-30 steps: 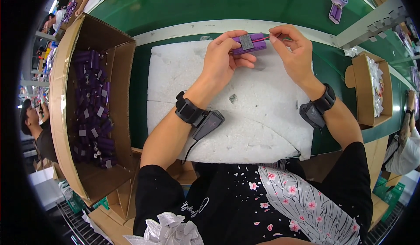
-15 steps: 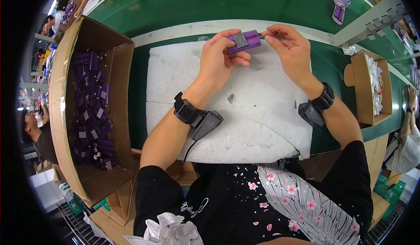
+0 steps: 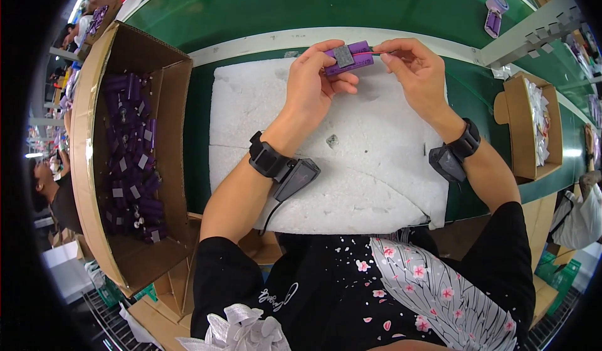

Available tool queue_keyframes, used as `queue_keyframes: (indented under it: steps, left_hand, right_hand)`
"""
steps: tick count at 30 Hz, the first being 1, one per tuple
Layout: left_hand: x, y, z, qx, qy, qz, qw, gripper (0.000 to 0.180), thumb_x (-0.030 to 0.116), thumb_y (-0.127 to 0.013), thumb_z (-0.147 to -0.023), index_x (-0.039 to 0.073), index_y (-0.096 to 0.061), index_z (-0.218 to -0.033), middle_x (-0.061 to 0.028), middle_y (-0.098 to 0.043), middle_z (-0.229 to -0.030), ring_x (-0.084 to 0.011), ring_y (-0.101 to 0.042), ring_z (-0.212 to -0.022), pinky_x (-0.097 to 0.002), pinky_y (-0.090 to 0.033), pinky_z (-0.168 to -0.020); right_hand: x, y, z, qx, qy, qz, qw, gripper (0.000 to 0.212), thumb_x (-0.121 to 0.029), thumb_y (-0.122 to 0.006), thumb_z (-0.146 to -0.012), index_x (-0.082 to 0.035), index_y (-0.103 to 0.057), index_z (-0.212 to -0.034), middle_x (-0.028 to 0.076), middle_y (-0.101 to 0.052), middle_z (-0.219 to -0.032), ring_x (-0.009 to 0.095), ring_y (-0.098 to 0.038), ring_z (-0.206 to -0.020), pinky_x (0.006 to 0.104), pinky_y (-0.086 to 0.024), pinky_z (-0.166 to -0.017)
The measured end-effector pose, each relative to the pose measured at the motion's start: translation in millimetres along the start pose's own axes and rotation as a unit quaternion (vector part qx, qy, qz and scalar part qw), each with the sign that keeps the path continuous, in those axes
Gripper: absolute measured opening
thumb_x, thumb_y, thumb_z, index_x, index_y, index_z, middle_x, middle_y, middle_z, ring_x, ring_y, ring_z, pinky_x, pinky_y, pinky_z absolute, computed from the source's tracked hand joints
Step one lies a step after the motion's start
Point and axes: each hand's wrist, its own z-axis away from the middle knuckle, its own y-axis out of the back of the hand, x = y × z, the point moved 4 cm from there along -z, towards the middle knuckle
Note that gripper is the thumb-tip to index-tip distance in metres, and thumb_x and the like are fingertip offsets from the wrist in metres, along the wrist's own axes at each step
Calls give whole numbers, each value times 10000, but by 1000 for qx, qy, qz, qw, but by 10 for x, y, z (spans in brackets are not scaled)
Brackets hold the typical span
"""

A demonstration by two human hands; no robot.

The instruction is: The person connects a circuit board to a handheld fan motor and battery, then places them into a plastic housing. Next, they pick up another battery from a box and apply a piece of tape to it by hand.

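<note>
My left hand (image 3: pixel 308 78) is closed around one end of a purple battery pack (image 3: pixel 365 60), thumb on top, and holds it over the far part of a white foam board (image 3: pixel 326 181). A grey foam pad (image 3: pixel 343 56) sits across the top of the pack. From the pack's right end run thin red and dark wires (image 3: pixel 376 53). The fingertips of my right hand (image 3: pixel 414 65) are pinched on these wires, just right of the pack; their ends are hidden by the fingers.
At the left stands a deep cardboard box (image 3: pixel 172 100) with many purple battery packs (image 3: pixel 135 156). A smaller carton (image 3: pixel 517 125) of white pieces is at the right. Beyond the board runs a green belt (image 3: pixel 263 6) bearing a purple device (image 3: pixel 494 15). Other people work at both sides.
My right fingers have shifted slightly on the wires, which now lie straighter; the pack has barely moved. On the belt, the purple device has moved a little right and nearer.
</note>
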Motion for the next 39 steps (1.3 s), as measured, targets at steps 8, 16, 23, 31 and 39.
queue_keyframes:
  steps: [8,16,23,31,39]
  left_hand:
    - [6,-22,-3,-3,-1,-11,1000,328,36,-355,-809,-60,-466,-1102,-192,-568,-872,-238,-610,-584,-326,-541,-523]
    - [-4,1,3,-14,6,-10,1000,325,42,-351,-818,-65,-463,-1104,-190,-566,-870,-229,-599,-579,-317,-525,-502]
    - [-5,35,-15,-5,9,-4,1000,336,60,-346,-825,-70,-454,-1115,-186,-561,-854,-223,-585,-562,-314,-515,-496]
    - [-10,23,0,3,8,14,1000,340,74,-347,-828,-67,-452,-1118,-181,-562,-826,-222,-576,-543,-312,-502,-490]
    - [-3,22,-2,-13,3,2,1000,320,72,-352,-823,-63,-457,-1094,-176,-562,-817,-220,-574,-538,-315,-494,-469]
  right_hand:
    - [2,23,-3,-5,27,22,999,122,51,-512,-832,18,-563,-938,77,-632,-965,78,-537,-733,202,-438,-648]
    - [3,17,-1,9,20,73,997,119,51,-507,-828,14,-567,-924,61,-632,-937,68,-537,-718,201,-441,-644]
    - [-88,-14,-10,-2,45,84,995,115,21,-526,-835,8,-576,-938,47,-633,-911,60,-533,-700,197,-442,-636]
    - [-41,-17,-5,7,19,67,998,143,-36,-577,-842,7,-572,-978,48,-641,-896,59,-525,-684,191,-434,-614]
    - [-59,-5,4,56,-17,-23,998,175,-57,-608,-835,13,-565,-989,63,-648,-871,61,-529,-669,180,-414,-577]
